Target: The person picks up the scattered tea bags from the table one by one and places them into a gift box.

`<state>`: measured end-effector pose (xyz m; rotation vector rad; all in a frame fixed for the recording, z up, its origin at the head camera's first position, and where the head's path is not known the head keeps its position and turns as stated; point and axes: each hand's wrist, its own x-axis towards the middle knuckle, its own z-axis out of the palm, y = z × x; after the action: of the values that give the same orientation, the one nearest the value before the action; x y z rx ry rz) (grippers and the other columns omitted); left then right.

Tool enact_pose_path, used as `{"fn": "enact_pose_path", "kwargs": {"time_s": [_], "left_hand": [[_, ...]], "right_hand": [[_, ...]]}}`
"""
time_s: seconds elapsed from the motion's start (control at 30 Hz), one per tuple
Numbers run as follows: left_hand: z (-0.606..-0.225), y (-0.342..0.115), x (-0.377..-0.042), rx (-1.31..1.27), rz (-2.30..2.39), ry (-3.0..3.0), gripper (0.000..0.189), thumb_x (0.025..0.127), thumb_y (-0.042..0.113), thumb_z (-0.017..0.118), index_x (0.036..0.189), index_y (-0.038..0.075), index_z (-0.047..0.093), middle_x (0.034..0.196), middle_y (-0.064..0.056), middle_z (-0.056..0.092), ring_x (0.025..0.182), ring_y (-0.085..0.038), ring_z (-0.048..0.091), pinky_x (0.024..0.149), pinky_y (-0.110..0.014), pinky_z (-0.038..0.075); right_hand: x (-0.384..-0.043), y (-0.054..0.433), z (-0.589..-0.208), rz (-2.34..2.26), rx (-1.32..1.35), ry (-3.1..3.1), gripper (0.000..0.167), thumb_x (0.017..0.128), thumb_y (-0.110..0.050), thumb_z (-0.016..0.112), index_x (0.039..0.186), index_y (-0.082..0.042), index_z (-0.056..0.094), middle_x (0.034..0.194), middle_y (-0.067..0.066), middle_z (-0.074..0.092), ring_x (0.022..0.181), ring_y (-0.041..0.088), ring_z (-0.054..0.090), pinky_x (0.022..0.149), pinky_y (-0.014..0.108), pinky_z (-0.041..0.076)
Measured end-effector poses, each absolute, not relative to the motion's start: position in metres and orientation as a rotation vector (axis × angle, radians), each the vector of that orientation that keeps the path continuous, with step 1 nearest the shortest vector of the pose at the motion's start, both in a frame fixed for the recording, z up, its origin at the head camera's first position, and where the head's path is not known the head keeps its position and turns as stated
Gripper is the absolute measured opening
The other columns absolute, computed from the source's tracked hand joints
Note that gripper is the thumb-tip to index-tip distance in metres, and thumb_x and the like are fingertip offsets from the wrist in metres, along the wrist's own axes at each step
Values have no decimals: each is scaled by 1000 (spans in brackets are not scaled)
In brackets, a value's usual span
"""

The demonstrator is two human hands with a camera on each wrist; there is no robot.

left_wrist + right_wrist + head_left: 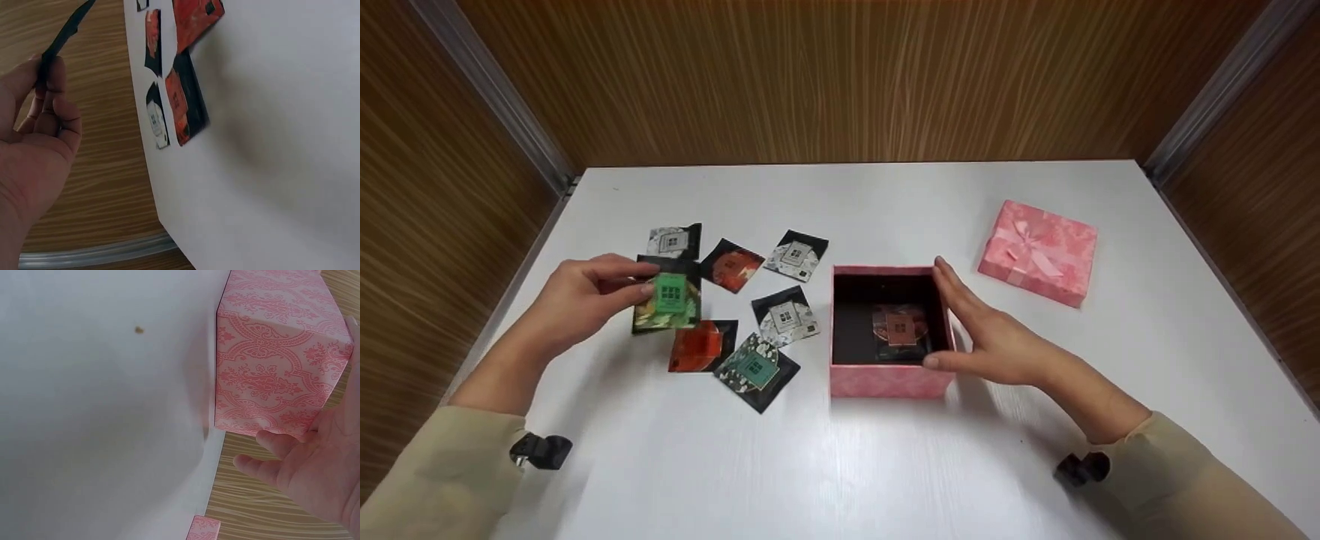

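Note:
My left hand (570, 300) pinches a green-and-black tea sachet (670, 300) by its left edge, over the loose sachets on the table. In the left wrist view the held sachet (64, 35) appears edge-on between thumb and fingers. A pink patterned gift box (891, 382) stands uncovered, and a brown-red sachet (901, 331) lies on its dark bottom. My right hand (1005, 349) rests along the box's right wall, fingers stretched toward the far corner, thumb at the near one. The right wrist view shows the box's outer wall (270, 377) beside that hand.
Left of the box lie several sachets, among them a red one (701, 345), an orange one (733, 266), a green-labelled one (757, 371) and a white-and-black one (785, 316). The pink lid (1042, 251) with its bow sits at the right back. Wooden panels (855, 82) enclose the table.

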<state>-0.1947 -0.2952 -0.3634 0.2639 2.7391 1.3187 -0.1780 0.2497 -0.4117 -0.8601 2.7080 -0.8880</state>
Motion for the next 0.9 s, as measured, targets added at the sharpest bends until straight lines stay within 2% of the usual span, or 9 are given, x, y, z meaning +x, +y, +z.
{"fn": "enact_pose_path", "kwargs": {"time_s": [0.17,0.3,0.43,0.63,0.73,0.9], "left_hand": [[-350,-270,-196,313,1333,2692,44,99,21,79,141,12,70,128,-8,62,102,-25,66,79,-24,60],[-342,-249,-199,405,1374,2658,44,99,16,78,143,12,69,128,-8,60,99,-26,67,76,-27,61],[-335,-227,-203,525,1415,2630,43,100,12,76,142,10,69,128,-8,60,102,-27,67,80,-24,60],[-330,-199,-211,664,1487,2542,44,100,6,74,144,9,68,127,-10,60,111,-27,68,86,-26,60],[-327,-186,-214,698,1494,2517,46,100,7,74,145,11,67,126,-9,60,110,-25,69,82,-28,61],[-324,-165,-217,765,1478,2511,46,100,9,75,146,12,67,128,-8,60,94,-22,65,66,-25,54]], "right_hand": [[-178,250,-411,-889,-869,2709,119,92,-57,78,172,-29,-4,178,-7,-8,157,34,28,118,61,35],[-178,250,-411,-886,-865,2712,119,91,-58,78,172,-29,-4,178,-7,-8,157,35,29,118,61,36],[-179,250,-412,-888,-864,2714,119,91,-58,78,172,-29,-4,178,-7,-9,156,35,29,118,61,36],[-178,249,-412,-896,-883,2702,118,93,-56,78,172,-26,-5,178,-6,-10,156,33,30,118,59,36],[-178,249,-412,-894,-880,2704,118,93,-57,78,172,-27,-5,178,-7,-10,155,33,32,118,59,37],[-179,250,-413,-893,-877,2711,118,92,-57,78,172,-27,-4,178,-6,-8,154,34,34,117,60,38]]}}
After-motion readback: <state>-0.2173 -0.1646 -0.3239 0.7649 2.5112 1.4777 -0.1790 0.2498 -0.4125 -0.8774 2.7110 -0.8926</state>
